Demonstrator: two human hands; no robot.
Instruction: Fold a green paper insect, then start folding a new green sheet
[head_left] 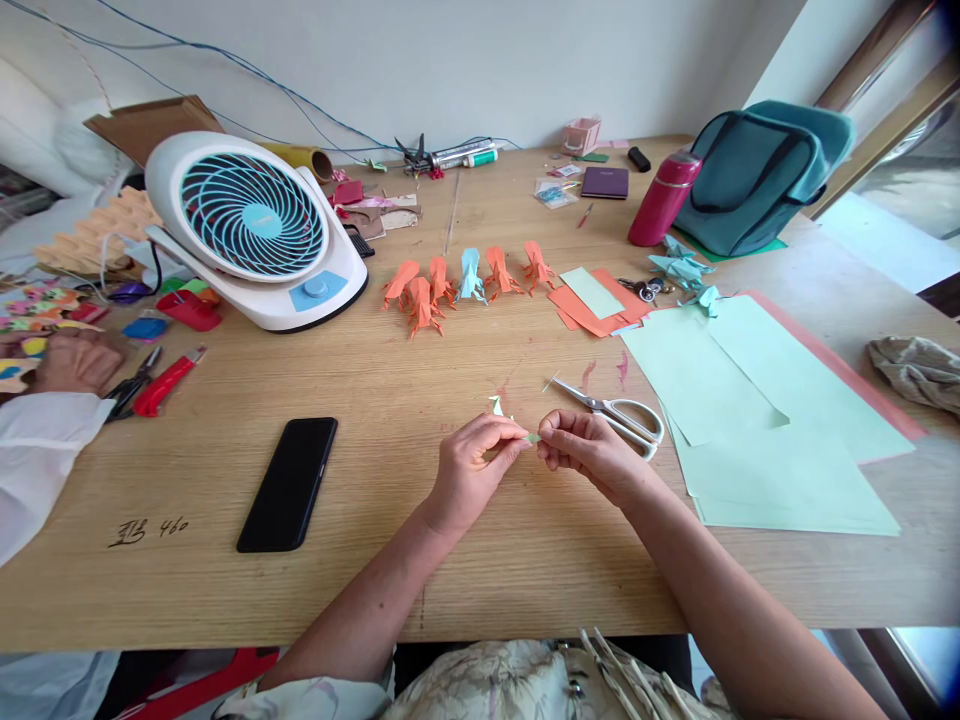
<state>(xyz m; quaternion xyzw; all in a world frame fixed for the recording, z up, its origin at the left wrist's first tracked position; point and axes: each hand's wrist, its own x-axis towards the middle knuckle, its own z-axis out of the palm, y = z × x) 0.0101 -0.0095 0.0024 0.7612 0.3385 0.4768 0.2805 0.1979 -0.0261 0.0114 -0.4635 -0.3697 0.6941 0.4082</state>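
My left hand (pixel 478 462) and my right hand (pixel 586 450) meet over the middle of the wooden table (pixel 375 380), fingertips pinched together on a small folded piece of light green paper (pixel 531 437). A tip of the paper sticks up above my left fingers. White-handled scissors (pixel 619 412) lie just beyond my right hand. A row of folded orange and blue paper figures (pixel 465 280) stands further back.
Light green paper sheets (pixel 765 420) lie to the right, orange sheets (pixel 592 305) behind them. A black phone (pixel 289 483) lies to the left. A white and blue fan (pixel 255 230), red bottle (pixel 664 197), teal bag (pixel 757 175). Another person's hand (pixel 75 362) rests at far left.
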